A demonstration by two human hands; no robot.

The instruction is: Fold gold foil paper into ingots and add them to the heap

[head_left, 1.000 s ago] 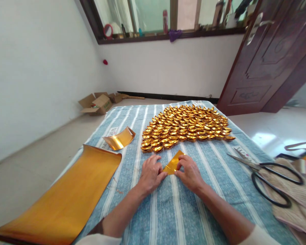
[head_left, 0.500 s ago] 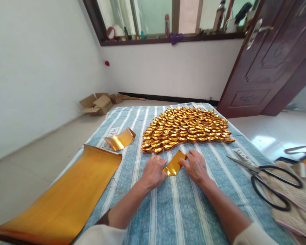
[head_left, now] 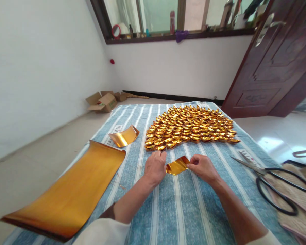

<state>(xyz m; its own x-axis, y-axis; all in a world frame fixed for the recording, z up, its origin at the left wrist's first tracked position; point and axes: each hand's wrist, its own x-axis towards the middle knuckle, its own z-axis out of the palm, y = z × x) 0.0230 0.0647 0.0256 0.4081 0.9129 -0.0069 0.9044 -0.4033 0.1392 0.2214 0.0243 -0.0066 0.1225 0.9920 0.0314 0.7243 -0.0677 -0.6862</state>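
A small piece of gold foil paper [head_left: 177, 166] stretches between my hands at the middle of the bed-like surface. My left hand [head_left: 155, 166] is closed on its left end, and my right hand [head_left: 203, 167] pinches its right corner between thumb and fingers. Just beyond lies a wide cluster of folded gold paper ingots [head_left: 191, 126], set close together in curved rows. To the left is a large stack of gold foil sheets [head_left: 73, 187], curling at its ends. A smaller curled stack of gold foil pieces [head_left: 126, 136] rests beyond it.
Black-handled scissors [head_left: 275, 180] lie at the right on a beige cloth [head_left: 301, 204]. A blue and white striped cover [head_left: 165, 217] spreads beneath everything. An opened cardboard box [head_left: 104, 102] sits on the floor at back left; a dark red door [head_left: 267, 68] stands at back right.
The foil piece was lying flatter on the cover; now it is tilted and bent between my hands. My right hand has shifted slightly right, and the whole view has turned a little left.
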